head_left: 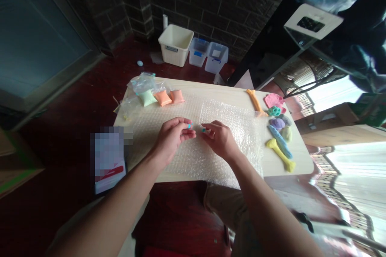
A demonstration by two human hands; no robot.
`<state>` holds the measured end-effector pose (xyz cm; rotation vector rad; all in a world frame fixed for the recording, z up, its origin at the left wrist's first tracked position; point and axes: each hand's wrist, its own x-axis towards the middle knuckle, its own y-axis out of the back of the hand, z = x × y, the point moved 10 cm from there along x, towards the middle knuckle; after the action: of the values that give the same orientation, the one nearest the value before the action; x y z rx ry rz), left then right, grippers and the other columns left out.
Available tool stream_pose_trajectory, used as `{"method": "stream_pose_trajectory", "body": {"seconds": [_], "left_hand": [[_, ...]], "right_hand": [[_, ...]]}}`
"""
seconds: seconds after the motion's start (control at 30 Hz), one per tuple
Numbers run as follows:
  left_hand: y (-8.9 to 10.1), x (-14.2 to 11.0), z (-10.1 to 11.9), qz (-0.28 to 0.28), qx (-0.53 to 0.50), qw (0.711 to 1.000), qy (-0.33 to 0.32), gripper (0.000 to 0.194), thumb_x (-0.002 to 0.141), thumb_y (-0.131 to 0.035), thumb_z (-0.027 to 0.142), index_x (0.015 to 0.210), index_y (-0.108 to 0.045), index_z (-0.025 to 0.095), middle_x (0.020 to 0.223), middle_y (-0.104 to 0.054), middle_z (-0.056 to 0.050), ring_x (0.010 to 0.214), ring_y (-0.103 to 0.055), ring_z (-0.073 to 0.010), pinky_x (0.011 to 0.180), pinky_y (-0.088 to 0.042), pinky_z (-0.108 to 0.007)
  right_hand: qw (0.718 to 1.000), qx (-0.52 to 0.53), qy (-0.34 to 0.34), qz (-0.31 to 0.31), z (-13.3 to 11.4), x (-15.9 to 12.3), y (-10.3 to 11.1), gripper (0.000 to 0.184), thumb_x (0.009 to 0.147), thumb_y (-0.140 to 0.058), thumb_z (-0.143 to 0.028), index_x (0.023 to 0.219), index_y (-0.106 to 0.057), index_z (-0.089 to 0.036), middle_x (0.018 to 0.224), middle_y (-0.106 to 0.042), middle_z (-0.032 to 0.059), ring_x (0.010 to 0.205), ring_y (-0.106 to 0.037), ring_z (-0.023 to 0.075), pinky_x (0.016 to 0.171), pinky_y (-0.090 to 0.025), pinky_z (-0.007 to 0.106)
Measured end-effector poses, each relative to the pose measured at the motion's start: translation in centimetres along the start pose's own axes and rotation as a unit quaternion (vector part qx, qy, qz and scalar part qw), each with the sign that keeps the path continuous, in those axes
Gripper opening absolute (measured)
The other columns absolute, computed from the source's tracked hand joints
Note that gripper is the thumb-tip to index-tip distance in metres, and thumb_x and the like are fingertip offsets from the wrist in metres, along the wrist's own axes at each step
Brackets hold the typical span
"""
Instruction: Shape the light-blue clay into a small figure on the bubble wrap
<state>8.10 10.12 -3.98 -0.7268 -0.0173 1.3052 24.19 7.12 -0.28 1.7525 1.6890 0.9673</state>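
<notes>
Over the bubble wrap [235, 128] on the table, my left hand [173, 133] pinches a small turquoise piece of clay [189, 126] between thumb and fingers. A short gap away, my right hand [221, 139] is closed on another small turquoise piece of clay [204, 130]. The two hands face each other without touching. Past my left hand lie soft packets of clay: a pale green one [147, 98], an orange one [163, 98] and a pink-orange one [177, 96].
Shaped clay pieces line the table's right side, including an orange bone [253, 100], a yellow bone [281, 155] and a blue stick [280, 141]. Clear plastic bags [143, 83] lie at the far left corner. Beyond the table, a white bin [175, 50] stands on the floor.
</notes>
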Motion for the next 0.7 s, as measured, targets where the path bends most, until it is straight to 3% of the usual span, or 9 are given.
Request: {"method": "stream_pose_trajectory", "body": {"seconds": [0.13, 0.2, 0.33, 0.4, 0.5, 0.6, 0.7], "left_hand": [[-0.4, -0.5, -0.9, 0.001, -0.087, 0.994, 0.072, 0.009, 0.078, -0.066, 0.013, 0.078, -0.074, 0.008, 0.087, -0.074, -0.011, 0.078, -0.073, -0.0205, 0.078, -0.062, -0.035], [-0.4, -0.6, -1.0, -0.003, -0.085, 0.993, 0.078, 0.008, 0.078, -0.069, 0.013, 0.078, -0.075, 0.008, 0.087, -0.074, -0.012, 0.078, -0.072, -0.0200, 0.077, -0.061, -0.034], [-0.6, -0.8, -1.0, -0.028, -0.032, 0.997, 0.064, 0.011, 0.078, -0.077, 0.020, 0.078, -0.077, 0.009, 0.082, -0.072, -0.009, 0.073, -0.065, -0.0146, 0.068, -0.052, -0.026], [-1.0, -0.8, -1.1, -0.052, -0.008, 0.997, 0.059, 0.016, 0.078, -0.083, 0.026, 0.081, -0.079, 0.010, 0.084, -0.073, -0.009, 0.074, -0.062, -0.0125, 0.068, -0.048, -0.024], [-1.7, -0.9, -0.9, -0.086, 0.007, 0.995, 0.042, 0.025, 0.074, -0.090, 0.033, 0.085, -0.081, 0.012, 0.090, -0.075, -0.009, 0.074, -0.058, -0.0108, 0.068, -0.044, -0.024], [-1.8, -0.8, -0.6, -0.091, 0.008, 0.996, 0.019, 0.031, 0.070, -0.094, 0.034, 0.089, -0.083, 0.013, 0.084, -0.074, -0.007, 0.072, -0.057, -0.0109, 0.066, -0.042, -0.025], [-1.7, -0.7, -0.5, -0.089, 0.013, 0.996, 0.008, 0.032, 0.067, -0.096, 0.033, 0.090, -0.084, 0.015, 0.080, -0.072, -0.005, 0.072, -0.057, -0.0111, 0.066, -0.041, -0.026]], "right_hand": [[1.000, -0.009, 0.014, 0.007, -0.7, 0.2, 0.2, 0.017, 0.093, -0.067, -0.014, 0.097, -0.083, -0.017, 0.085, -0.072, 0.0082, 0.067, -0.065, 0.0175, 0.067, -0.053, 0.034], [0.997, 0.065, -0.013, 0.027, -0.5, 0.2, 1.0, 0.013, 0.093, -0.071, -0.022, 0.097, -0.082, -0.018, 0.085, -0.074, 0.0081, 0.068, -0.067, 0.0182, 0.066, -0.054, 0.034], [0.944, 0.313, -0.098, 0.042, 0.3, -0.2, 1.3, 0.022, 0.088, -0.080, -0.037, 0.103, -0.081, -0.020, 0.090, -0.080, 0.0074, 0.074, -0.071, 0.0189, 0.066, -0.059, 0.033], [0.919, 0.377, -0.104, 0.039, -0.1, -0.4, 1.1, 0.024, 0.086, -0.084, -0.037, 0.103, -0.081, -0.021, 0.092, -0.081, 0.0071, 0.079, -0.073, 0.0194, 0.072, -0.061, 0.034], [0.918, 0.390, -0.067, 0.041, -1.2, -0.4, 1.4, 0.019, 0.086, -0.085, -0.034, 0.100, -0.083, -0.022, 0.096, -0.080, 0.0075, 0.088, -0.076, 0.0211, 0.080, -0.063, 0.037], [0.931, 0.358, -0.011, 0.063, -2.3, -0.4, 2.1, 0.013, 0.087, -0.085, -0.031, 0.098, -0.085, -0.024, 0.098, -0.078, 0.0072, 0.091, -0.075, 0.0211, 0.080, -0.063, 0.037], [0.929, 0.365, 0.002, 0.062, -2.7, -0.5, 2.1, 0.012, 0.088, -0.084, -0.030, 0.099, -0.085, -0.026, 0.096, -0.078, 0.0063, 0.089, -0.075, 0.0206, 0.079, -0.063, 0.037]]}}
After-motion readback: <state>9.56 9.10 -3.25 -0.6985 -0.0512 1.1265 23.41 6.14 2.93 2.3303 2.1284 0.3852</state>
